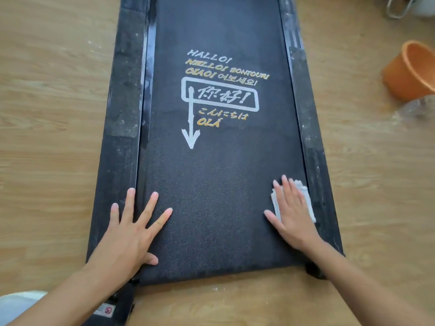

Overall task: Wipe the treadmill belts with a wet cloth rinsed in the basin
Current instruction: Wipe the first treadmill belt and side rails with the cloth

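Note:
A black treadmill belt (219,184) runs away from me down the middle of the view, printed with white and gold greetings and a white arrow. My left hand (131,229) lies flat with spread fingers on the belt's near left side, partly over the left side rail. My right hand (292,212) presses flat on a folded white cloth (308,198) at the belt's near right edge, beside the right rail. An orange basin (409,71) lies tilted on the floor to the far right.
Dusty black side rails (122,95) flank the belt. Wooden floor (47,137) surrounds the treadmill. A clear plastic item (416,109) lies just below the basin, and a metal handle with a white object (400,8) is at the top right corner.

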A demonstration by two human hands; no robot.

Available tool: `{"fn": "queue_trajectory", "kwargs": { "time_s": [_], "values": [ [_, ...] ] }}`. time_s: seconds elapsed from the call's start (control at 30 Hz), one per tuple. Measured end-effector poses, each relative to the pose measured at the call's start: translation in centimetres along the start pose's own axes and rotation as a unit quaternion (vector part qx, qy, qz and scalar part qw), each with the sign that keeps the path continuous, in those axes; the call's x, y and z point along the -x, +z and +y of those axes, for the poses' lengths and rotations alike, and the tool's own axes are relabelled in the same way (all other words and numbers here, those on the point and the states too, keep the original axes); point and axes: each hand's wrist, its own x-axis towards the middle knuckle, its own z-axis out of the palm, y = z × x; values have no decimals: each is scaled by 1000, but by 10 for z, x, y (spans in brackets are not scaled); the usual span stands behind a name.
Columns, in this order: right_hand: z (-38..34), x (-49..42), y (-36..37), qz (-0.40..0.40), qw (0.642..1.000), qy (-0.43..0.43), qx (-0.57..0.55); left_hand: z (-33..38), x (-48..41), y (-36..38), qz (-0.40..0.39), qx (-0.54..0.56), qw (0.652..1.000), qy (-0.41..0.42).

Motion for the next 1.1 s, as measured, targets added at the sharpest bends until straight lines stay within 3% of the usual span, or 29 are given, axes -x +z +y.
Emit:
{"fn": "queue_trajectory", "kwargs": {
  "time_s": [0.1, 0.2, 0.5, 0.6, 0.67, 0.77, 0.9, 1.0, 1.1],
  "values": [
    [10, -110, -36, 60, 996, 65, -1, -1, -2, 1, 1, 7, 1000, -5],
    [7, -137, -43, 61, 995, 78, -8, 0, -2, -1, 8, -5, 1000, -1],
    [-17, 105, 11, -75, 995, 47, -47, 5, -4, -5, -36, -12, 999, -15],
    [-6, 108, -6, -130, 989, 6, -67, 5, -4, -8, -36, -13, 999, -2],
    [10, 103, -17, -124, 990, -2, -72, 9, -6, -20, -62, -28, 997, -25],
    [25, 95, -37, -87, 996, 30, -6, 18, -4, -20, -59, -51, 995, -57],
    [29, 47, -70, -161, 983, 3, 90, 23, -7, -30, -115, -74, 989, -60],
    [40, -10, -116, -44, 995, 26, -89, 21, -4, -31, -129, -74, 987, -62],
    [39, -74, -166, 144, 984, 35, -103, 21, -1, -34, -124, -77, 988, -49]
  ]
}}
